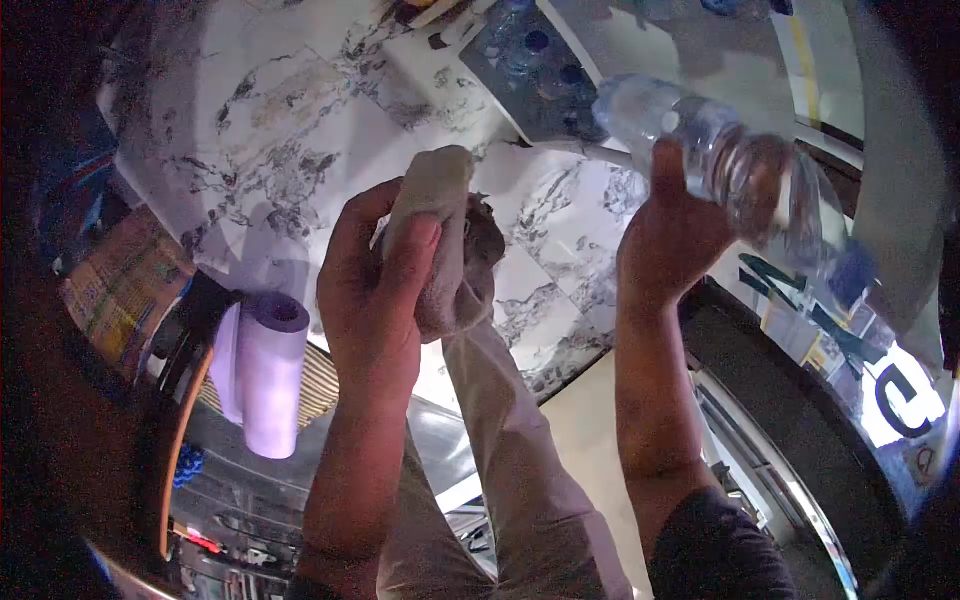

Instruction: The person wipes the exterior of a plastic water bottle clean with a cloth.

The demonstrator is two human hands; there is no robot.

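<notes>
My left hand (pixel 375 270) is closed around a pale folded cloth (pixel 440 245), with the thumb pressed on its front. A dark, crumpled patch (pixel 484 232) shows at the cloth's right side; I cannot make out what it is. To the right, my right hand (pixel 680 230) grips a clear plastic bottle (pixel 725 160) around its middle. The bottle lies tilted, its blue cap end (pixel 853 275) toward the lower right, and it is smeared by motion. The two hands are apart, and the bottle does not touch the cloth.
Below the hands is a white marble-patterned surface (pixel 270 110). A dark blue panel (pixel 535 75) with clear round shapes lies at the top. A lilac roll (pixel 275 375) stands at the left near a striped mat (pixel 318 390). Legs in beige trousers (pixel 520 450) extend beneath.
</notes>
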